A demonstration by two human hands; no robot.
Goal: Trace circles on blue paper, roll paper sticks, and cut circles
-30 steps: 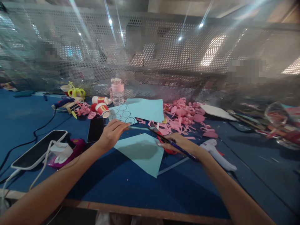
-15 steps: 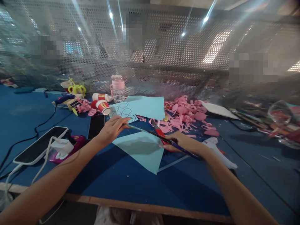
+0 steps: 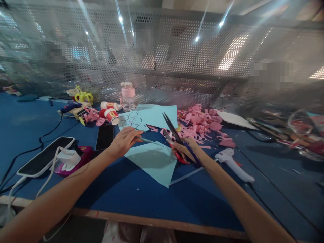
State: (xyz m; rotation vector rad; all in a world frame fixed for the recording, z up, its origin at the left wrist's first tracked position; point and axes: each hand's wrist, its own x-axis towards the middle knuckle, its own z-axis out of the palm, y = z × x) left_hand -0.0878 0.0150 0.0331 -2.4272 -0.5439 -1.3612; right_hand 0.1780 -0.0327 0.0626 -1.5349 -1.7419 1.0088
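Observation:
My left hand (image 3: 124, 141) pinches a piece of light blue paper (image 3: 151, 141), seen almost edge-on above the table. In my right hand (image 3: 186, 148) is a pair of dark scissors (image 3: 172, 125) with blue handles, its blades pointing up and away, apart from the paper. Red-handled scissors (image 3: 180, 157) lie just under that hand, partly hidden by it. Below both hands rests a light blue sheet (image 3: 152, 162). Another light blue sheet with drawn circles (image 3: 133, 119) lies beyond my left hand, next to a plain blue sheet (image 3: 158, 114).
Pink paper scraps (image 3: 199, 123) are heaped at the back right. A white glue gun (image 3: 234, 165) lies right of my right hand. On the left are a black phone (image 3: 104, 136), a power bank (image 3: 45, 157), paper cups (image 3: 111, 116) and a clear bottle (image 3: 128, 98). Perforated metal panelling (image 3: 177, 57) stands behind.
The scissors have come away from the paper; their blades swung from pointing left to pointing up and away. My left hand has shifted slightly, still with the paper.

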